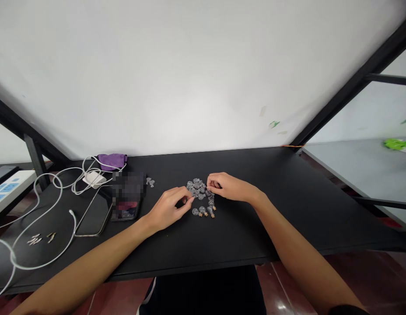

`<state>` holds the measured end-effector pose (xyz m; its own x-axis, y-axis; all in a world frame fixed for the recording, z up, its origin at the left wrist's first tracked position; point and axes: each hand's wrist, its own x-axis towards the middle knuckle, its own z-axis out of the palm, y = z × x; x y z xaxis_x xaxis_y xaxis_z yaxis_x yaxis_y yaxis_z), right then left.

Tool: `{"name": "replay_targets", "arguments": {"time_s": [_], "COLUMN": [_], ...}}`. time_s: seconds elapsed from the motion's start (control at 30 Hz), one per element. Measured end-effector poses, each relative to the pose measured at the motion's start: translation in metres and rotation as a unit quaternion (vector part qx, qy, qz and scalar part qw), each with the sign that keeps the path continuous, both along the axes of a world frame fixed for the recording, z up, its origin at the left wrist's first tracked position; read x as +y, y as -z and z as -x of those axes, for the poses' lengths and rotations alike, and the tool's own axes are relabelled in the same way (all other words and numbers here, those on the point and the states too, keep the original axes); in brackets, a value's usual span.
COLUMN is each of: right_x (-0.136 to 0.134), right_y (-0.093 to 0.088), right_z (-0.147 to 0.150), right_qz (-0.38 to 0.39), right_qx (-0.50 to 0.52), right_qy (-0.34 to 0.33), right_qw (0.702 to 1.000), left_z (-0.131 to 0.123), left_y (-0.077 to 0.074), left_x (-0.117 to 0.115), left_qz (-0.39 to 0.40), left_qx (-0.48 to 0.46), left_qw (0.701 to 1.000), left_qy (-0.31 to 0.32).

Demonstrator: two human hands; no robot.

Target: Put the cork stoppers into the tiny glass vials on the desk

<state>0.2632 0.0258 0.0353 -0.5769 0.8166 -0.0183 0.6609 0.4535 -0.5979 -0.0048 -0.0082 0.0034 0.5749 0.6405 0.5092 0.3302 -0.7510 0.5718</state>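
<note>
A cluster of tiny clear glass bottles (197, 186) lies on the black table between my hands. Nearer me, several little bottles with cork stoppers (203, 211) lie in a loose row. My left hand (172, 208) is at the left side of the cluster, thumb and forefinger brought together in a pinch. On the right side, my right hand (225, 187) has its fingers curled and pressed together, right beside a bottle at the cluster's edge. What either set of fingertips holds, if anything, is too small or hidden to make out.
Left of my hands are a phone with a lit screen (126, 212), a dark phone (94, 214), a white cable (60, 260), a white charger (94, 178) and a purple pouch (111, 161). Small metallic pieces (34, 239) lie far left. A few clear pieces (151, 182) lie behind my left hand.
</note>
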Motion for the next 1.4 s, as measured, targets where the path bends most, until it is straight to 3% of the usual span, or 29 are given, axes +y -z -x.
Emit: {"name": "replay_targets", "arguments": {"time_s": [0.37,0.6,0.9,1.4], "right_x": [-0.006,-0.016,-0.022,-0.019], "right_y": [-0.005,-0.01,-0.011,-0.012], "right_z": [0.011,0.028,0.037,0.032], "right_qz": [0.06,0.063,0.082,0.114], "right_qx": [0.096,0.165,0.195,0.226], "right_qy": [-0.038,-0.027,-0.035,-0.052], "right_qw": [0.993,0.984,0.977,0.966], "left_z": [0.001,0.0,-0.002,-0.002], "left_y": [0.0,0.008,0.003,-0.001], "left_x": [0.0,0.002,0.001,-0.003], "left_qz": [0.007,-0.04,-0.06,0.002], "left_qx": [-0.004,-0.013,-0.006,-0.01], "left_qw": [1.0,0.999,0.998,1.0], "left_qy": [-0.005,0.004,0.023,-0.016]}}
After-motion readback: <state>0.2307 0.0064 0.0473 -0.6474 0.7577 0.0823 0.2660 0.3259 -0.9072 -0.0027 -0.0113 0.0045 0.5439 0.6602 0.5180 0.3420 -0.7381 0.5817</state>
